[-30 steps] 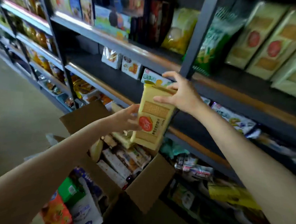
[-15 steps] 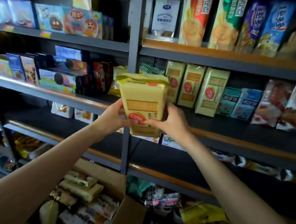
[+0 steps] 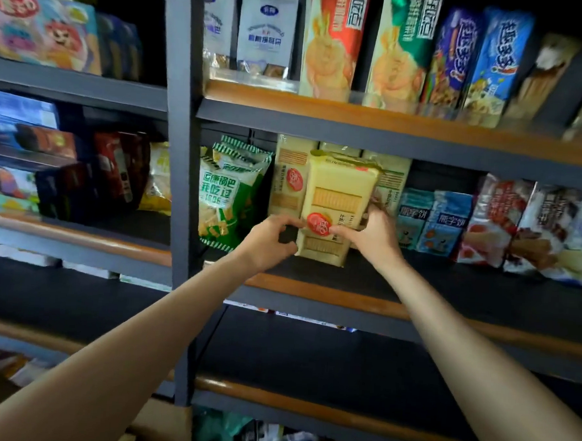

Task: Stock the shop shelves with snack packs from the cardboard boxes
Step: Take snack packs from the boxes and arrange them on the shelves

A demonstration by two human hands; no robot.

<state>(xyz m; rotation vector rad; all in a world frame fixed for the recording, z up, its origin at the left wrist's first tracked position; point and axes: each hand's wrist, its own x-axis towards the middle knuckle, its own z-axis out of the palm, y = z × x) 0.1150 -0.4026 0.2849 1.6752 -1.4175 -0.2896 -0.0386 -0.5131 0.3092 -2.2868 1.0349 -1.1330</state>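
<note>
Both hands hold one yellow cracker pack (image 3: 336, 202) upright on the middle shelf (image 3: 449, 284), its base set on the dark deck well back from the wooden front lip (image 3: 312, 295). The left hand (image 3: 269, 241) has curled fingers pinching the pack's lower left edge. The right hand (image 3: 372, 237) grips the lower right side, thumb on the front face just beside the red round label; its fingers wrap behind the pack and are hidden.

Clearances: the pack stands directly in front of a row of matching yellow packs (image 3: 287, 175), which it largely covers. The green striped snack bag (image 3: 228, 196) is close on the left, with a narrow dark gap between. The blue packs (image 3: 433, 218) are near on the right. The grey upright post (image 3: 176, 179) bounds the bay to the left. Bare deck lies open between the pack and the front lip, and along the shelf below.

Visibility: the upper shelf edge (image 3: 390, 127) overhangs the tops of the rear packs. Goods on the left bay are blurred. A cardboard box (image 3: 164, 427) is cut off at the bottom edge; its contents cannot be made out.
</note>
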